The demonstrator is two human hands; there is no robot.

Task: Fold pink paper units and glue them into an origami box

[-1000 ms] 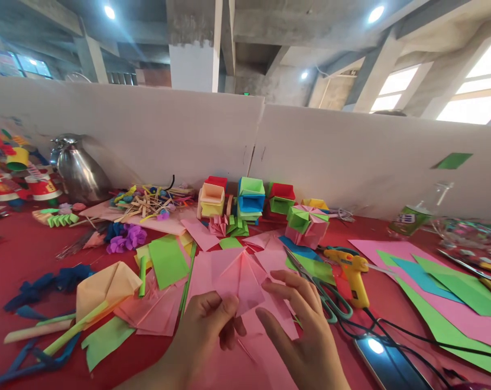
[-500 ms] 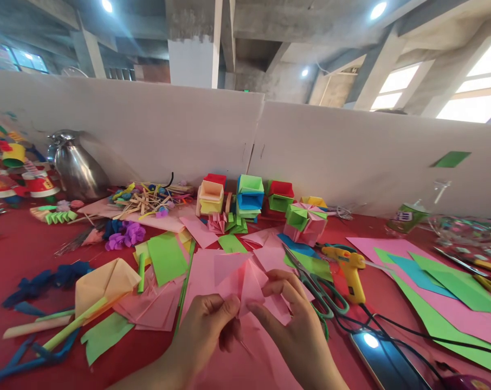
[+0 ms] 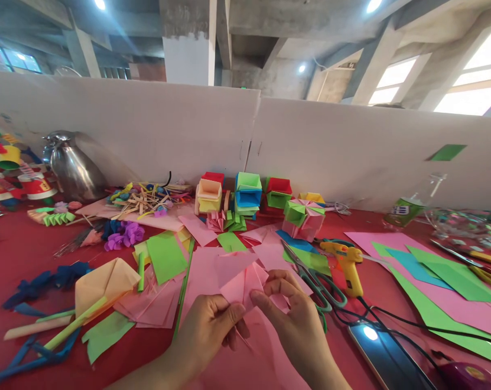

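Observation:
A folded piece of pink paper (image 3: 245, 284) is held up between both hands, over pink sheets (image 3: 202, 265) lying on the red table. My left hand (image 3: 213, 327) pinches its lower left part between thumb and fingers. On its right edge, my right hand (image 3: 288, 309) closes with thumb and bent fingers. Creases run down the paper's middle, and a flap stands up at the top. Just right of my right hand lie scissors (image 3: 318, 287) with green handles. Cut pink pieces (image 3: 158, 303) are stacked to the left.
A yellow glue gun (image 3: 347, 262) with a black cable lies at the right, near a phone (image 3: 386, 346). Folded paper boxes (image 3: 249, 190) stand at the back. A steel jug (image 3: 77, 168) is back left; coloured sheets (image 3: 436, 292) spread at the right.
The folded pink paper has tilted, its top leaning over to the right. My hands have shifted only slightly and keep hold of it. The camera view has moved a little.

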